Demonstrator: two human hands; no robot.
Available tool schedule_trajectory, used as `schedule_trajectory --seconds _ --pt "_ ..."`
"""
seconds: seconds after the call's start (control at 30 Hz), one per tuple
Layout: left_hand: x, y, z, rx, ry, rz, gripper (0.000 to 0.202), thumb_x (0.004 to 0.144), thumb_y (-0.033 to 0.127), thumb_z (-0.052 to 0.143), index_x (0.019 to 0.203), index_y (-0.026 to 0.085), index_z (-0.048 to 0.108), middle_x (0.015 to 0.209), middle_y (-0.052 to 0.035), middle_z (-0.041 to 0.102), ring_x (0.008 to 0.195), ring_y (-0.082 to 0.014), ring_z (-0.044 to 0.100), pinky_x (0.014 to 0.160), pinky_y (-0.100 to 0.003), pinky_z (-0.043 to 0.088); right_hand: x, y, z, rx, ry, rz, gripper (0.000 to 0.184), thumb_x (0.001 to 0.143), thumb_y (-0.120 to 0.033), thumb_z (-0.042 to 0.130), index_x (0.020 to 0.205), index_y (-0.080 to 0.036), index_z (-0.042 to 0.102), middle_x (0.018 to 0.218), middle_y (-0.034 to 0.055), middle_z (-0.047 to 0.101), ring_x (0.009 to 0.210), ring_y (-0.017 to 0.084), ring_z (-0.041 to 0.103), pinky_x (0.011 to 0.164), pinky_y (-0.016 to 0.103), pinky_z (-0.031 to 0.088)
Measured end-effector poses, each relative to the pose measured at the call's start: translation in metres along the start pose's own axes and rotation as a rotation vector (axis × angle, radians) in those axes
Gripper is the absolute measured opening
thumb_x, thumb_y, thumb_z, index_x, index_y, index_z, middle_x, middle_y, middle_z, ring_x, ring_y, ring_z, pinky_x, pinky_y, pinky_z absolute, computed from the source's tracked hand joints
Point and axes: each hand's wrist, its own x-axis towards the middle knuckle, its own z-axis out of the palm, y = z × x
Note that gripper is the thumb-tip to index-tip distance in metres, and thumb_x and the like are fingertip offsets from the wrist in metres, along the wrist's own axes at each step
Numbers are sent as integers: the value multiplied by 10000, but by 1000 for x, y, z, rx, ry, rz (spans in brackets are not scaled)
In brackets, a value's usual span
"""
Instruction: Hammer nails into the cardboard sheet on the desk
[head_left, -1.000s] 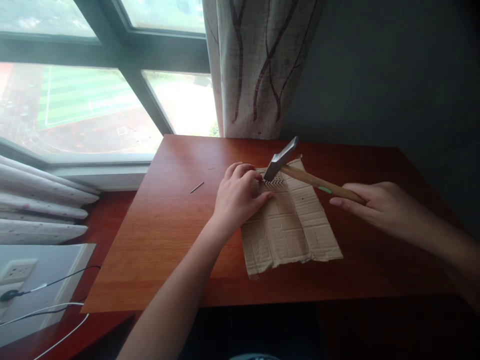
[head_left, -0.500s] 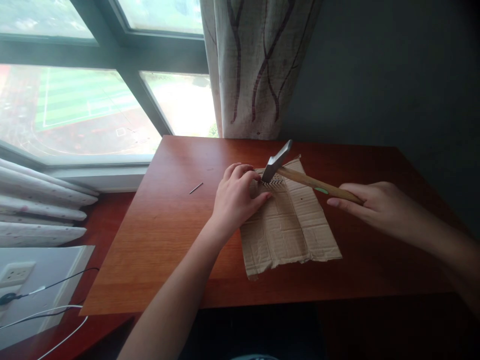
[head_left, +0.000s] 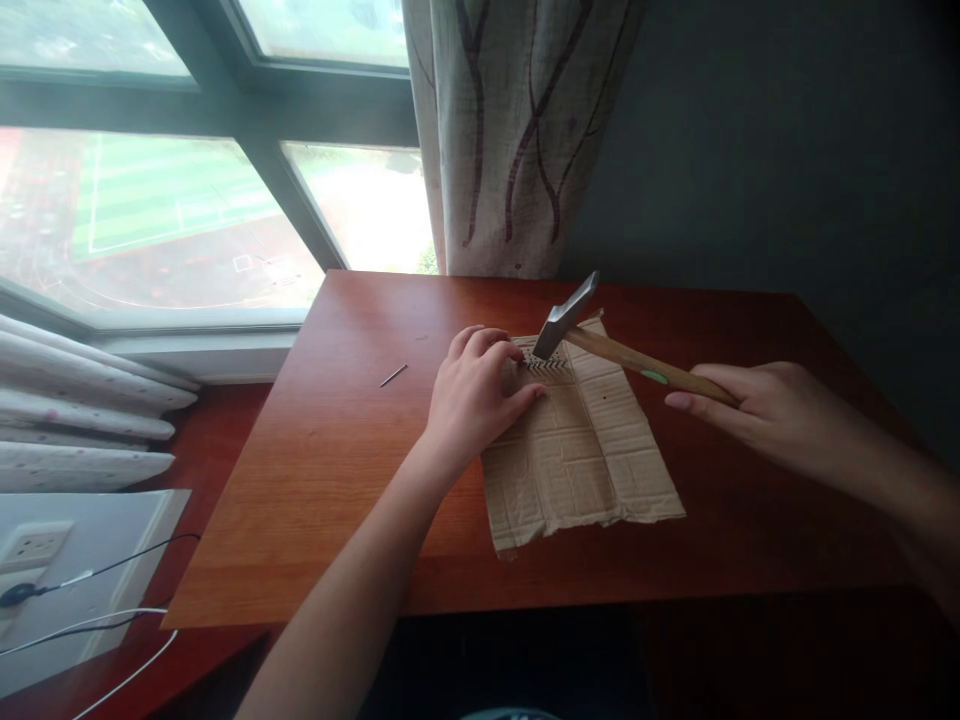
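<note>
A torn piece of corrugated cardboard [head_left: 574, 450] lies flat on the reddish-brown wooden table. My left hand [head_left: 476, 385] rests on its upper left part, thumb and forefinger apart, the other fingers curving forward. My right hand [head_left: 750, 400] is closed round the end of the wooden handle of a hammer [head_left: 619, 354]. The grey steel head is tilted just above the cardboard, close to the left fingertips. Below the head, rows of short dark slanted marks [head_left: 551, 366] show on the cardboard; I cannot tell what they are. Left of my left hand lies a loose nail [head_left: 394, 375].
The table [head_left: 315, 520] stretches beyond the cardboard on every side. Windows [head_left: 165, 200] and a patterned curtain [head_left: 517, 140] stand behind it. At lower left are a wall socket [head_left: 37, 545] and several cables [head_left: 120, 615].
The hammer has risen slightly and shifted to the right with my right hand, its head lifting off toward the upper right. My left hand stays in place on the cardboard.
</note>
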Motion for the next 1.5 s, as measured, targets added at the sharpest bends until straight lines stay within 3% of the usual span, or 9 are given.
schedule_trajectory --seconds 0.63,0.83,1.03,1.3,1.5 --pt "-1 1 -1 7 1 -2 263 815 386 781 994 238 656 1279 -67 629 1317 -292 473 1107 -468 439 -6 11 4 14 -22 21 578 885 -773 457 758 -225 592 570 -41 424 530 136 410 549 283 293" --pt "-1 0 -1 4 1 13 261 816 386 779 993 241 656 1275 -67 627 1311 -289 475 1107 -463 439 -9 12 2 47 -6 85 574 872 -773 483 756 -221 590 553 -46 387 507 128 389 523 279 268" --pt "-1 0 -1 9 6 14 261 820 386 778 1001 244 656 1270 -65 629 1311 -289 475 1109 -465 438 -10 17 5 27 -1 48 562 878 -759 489 758 -220 591 567 -38 415 523 134 401 540 281 284" --pt "-1 -1 0 15 2 13 266 821 386 776 1008 239 656 1267 -66 630 1307 -288 477 1110 -459 436 -7 1 2 58 13 30 587 875 -770 482 688 -216 538 537 -43 390 496 126 391 520 277 267" --pt "0 0 -1 7 -3 4 290 809 363 787 1042 243 661 1277 -62 629 1307 -287 476 1108 -458 441 0 -7 12 75 -10 -32 548 894 -738 490 718 -225 568 567 -32 481 523 143 465 540 277 289"
